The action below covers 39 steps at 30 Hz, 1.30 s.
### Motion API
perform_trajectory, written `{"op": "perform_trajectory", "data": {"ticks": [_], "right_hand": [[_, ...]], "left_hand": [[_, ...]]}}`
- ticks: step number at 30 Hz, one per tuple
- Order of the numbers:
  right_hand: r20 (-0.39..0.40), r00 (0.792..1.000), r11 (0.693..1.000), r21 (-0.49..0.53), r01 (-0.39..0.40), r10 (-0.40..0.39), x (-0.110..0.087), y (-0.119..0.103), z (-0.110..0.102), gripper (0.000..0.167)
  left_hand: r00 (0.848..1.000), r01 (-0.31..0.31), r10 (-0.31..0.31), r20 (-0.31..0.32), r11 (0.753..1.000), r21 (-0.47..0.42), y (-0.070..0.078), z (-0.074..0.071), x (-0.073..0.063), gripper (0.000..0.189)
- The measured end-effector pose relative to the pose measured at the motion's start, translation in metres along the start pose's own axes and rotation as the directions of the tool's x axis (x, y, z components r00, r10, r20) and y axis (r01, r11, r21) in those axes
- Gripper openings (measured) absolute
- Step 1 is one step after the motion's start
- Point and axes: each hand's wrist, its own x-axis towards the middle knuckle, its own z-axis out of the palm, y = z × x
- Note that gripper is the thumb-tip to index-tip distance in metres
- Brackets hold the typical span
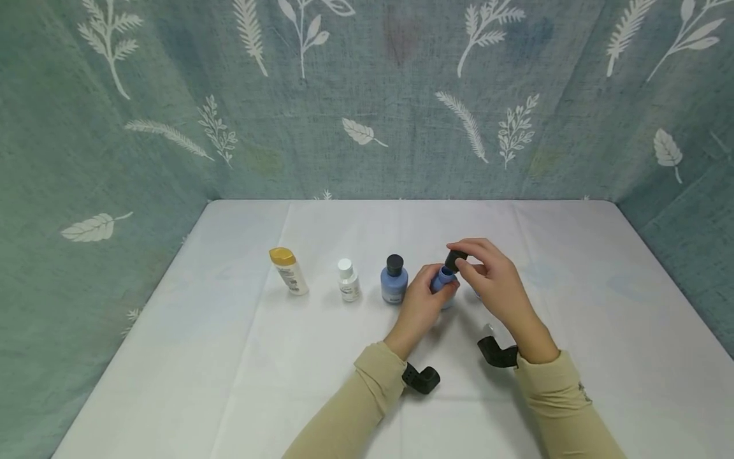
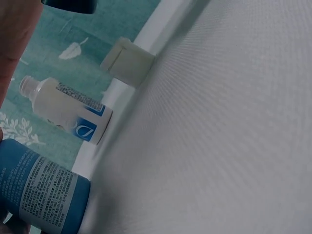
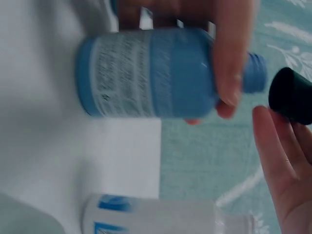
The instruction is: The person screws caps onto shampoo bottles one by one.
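Observation:
My left hand (image 1: 421, 303) grips a blue bottle (image 3: 180, 73) around its upper body. The bottle's threaded neck is bare in the right wrist view, and printed text covers its label. With thumb and fingers, my right hand (image 1: 493, 277) pinches a black cap (image 1: 455, 260) just above that neck. In the right wrist view, a small gap separates the cap from the neck. A second blue bottle (image 1: 394, 285), with its black cap on, stands just left of my left hand. Beyond the held bottle stands an uncapped white bottle (image 2: 68, 107) with a blue label, mostly hidden by my right hand in the head view.
A small white bottle (image 1: 348, 284) and a cream bottle with a yellow cap (image 1: 289, 271) stand farther left on the white-covered table (image 1: 172, 382). A pale block-like object (image 2: 129, 63) sits past the uncapped bottle. Green leaf-patterned cloth (image 1: 367, 102) hangs behind the table.

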Motion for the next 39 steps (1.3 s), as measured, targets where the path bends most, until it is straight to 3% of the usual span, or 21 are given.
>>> {"op": "perform_trajectory", "data": {"ticks": [6, 10, 23, 39], "right_hand": [[-0.038, 0.999, 0.999, -0.041, 0.024, -0.026, -0.001, 0.011, 0.014, 0.025], [-0.042, 0.998, 0.998, -0.059, 0.033, -0.036, -0.001, 0.012, 0.015, 0.025], [0.04, 0.993, 0.992, -0.054, 0.117, -0.115, 0.0, 0.017, 0.011, 0.037], [0.062, 0.992, 0.992, -0.062, 0.114, -0.11, -0.002, 0.019, 0.013, 0.032]], "left_hand": [[0.999, 0.04, -0.04, 0.003, 0.999, -0.003, 0.001, -0.001, 0.0, 0.021], [0.999, 0.035, -0.035, 0.002, 0.999, 0.015, 0.001, -0.002, 0.0, 0.022], [0.997, -0.07, 0.071, -0.02, 0.996, 0.049, -0.007, -0.001, 0.0, 0.026], [1.0, -0.01, 0.01, 0.001, 1.0, 0.018, -0.006, 0.0, -0.001, 0.03]]}}
